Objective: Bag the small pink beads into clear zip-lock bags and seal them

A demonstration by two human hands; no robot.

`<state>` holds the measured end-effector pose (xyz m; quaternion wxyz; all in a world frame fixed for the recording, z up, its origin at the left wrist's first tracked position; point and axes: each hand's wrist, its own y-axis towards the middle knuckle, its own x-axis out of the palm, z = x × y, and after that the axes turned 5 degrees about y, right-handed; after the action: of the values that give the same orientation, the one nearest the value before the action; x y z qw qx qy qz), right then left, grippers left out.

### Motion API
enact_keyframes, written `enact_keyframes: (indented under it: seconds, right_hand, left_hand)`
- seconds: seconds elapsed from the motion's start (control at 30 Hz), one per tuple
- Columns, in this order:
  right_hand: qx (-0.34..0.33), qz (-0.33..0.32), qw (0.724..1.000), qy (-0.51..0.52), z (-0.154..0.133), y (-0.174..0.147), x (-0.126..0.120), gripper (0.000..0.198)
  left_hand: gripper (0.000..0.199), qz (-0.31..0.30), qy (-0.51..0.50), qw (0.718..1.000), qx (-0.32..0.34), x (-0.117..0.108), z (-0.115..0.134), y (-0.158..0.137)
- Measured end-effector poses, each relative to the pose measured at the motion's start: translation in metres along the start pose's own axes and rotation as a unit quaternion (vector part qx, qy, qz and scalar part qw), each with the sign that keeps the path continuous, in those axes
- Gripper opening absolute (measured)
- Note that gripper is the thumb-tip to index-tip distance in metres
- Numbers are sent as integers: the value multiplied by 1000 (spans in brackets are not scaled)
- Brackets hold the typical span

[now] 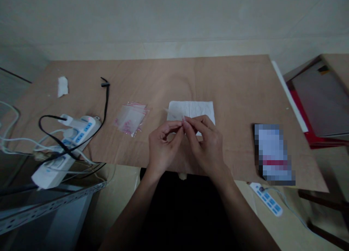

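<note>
My left hand [165, 144] and my right hand [205, 140] meet over the near middle of the table, thumbs and forefingers pinched together tip to tip. Between them is a thin see-through piece, apparently a small clear plastic bag [174, 114], which sticks out up and to the left; its lower part is hidden by the fingers. Behind the hands lies a white tissue [200, 108], flat on the wood and partly covered by them. To the left, a loose stack of small clear zip bags [131, 117] with pink-red edges rests on the table.
A white power strip [81, 133] with tangled black and white cables stands at the table's left edge. A crumpled white scrap [63, 86] lies far left. A blurred-out phone-like object [272, 145] is at right. Another power strip [267, 200] sits below the table [237, 87].
</note>
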<state>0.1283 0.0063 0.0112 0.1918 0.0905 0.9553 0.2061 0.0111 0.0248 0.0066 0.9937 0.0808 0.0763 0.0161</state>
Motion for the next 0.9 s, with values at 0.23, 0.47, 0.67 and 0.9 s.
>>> enact_keyframes:
  seconds: [0.23,0.47,0.67,0.9]
  right_hand:
    - [-8,6,999,34,9,-3,7,28]
    - [-24,-3,995,-97,19,-7,8,27]
    - [-18,14,995,-98,17,2,-11,23]
    - [-29,-178,971,158,22,10,-23,79]
  left_hand:
    - [7,17,5,1000,-1,0,3,-3]
    - [6,57,168,984,22,-6,4,-4]
    - [5,80,232,969,-11,-18,12,-3]
    - [6,16,147,988,-54,-14,24,1]
